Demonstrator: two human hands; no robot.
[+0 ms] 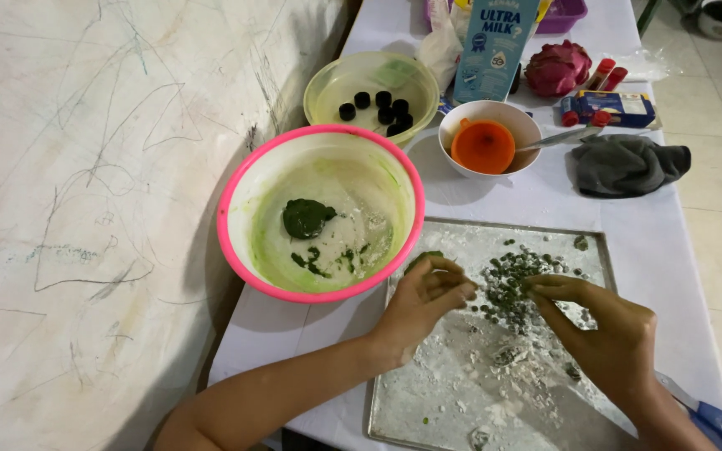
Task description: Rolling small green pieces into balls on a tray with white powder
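Both hands are over a flour-dusted rectangular metal tray (pixel 461 401) on the white-covered table (pixel 536 205). The left hand (pixel 422 302) has its fingers curled inward, pinched around a small piece of green dough (pixel 424 257) that shows just above the knuckles. The right hand (pixel 607 334) reaches in from the other side, its fingers drawn close together, the tips touching the edge of a heap of tiny green dough balls (pixel 511 280) in the upper middle of the tray — whether it actually grips one, I cannot tell. The two hands' fingertips are near each other, with the heap between them.

Just beside the tray, to its upper left, stands a pink-rimmed round plastic bowl (pixel 240 196) smeared green inside, with a dark green lump of dough (pixel 307 217) and a few scraps at its bottom. Behind it sits a pale yellow-green translucent bowl (pixel 327 79) holding several small black round pieces (pixel 380 108). To the right of that is a white bowl (pixel 507 113) with an orange funnel (pixel 483 146) in it and a metal spoon (pixel 561 138) resting on its rim. Farther back are a blue milk carton (pixel 492 50), a pink dragon fruit (pixel 557 68), a small blue box (pixel 616 107) — and a crumpled grey cloth (pixel 628 164) near the table's right edge.
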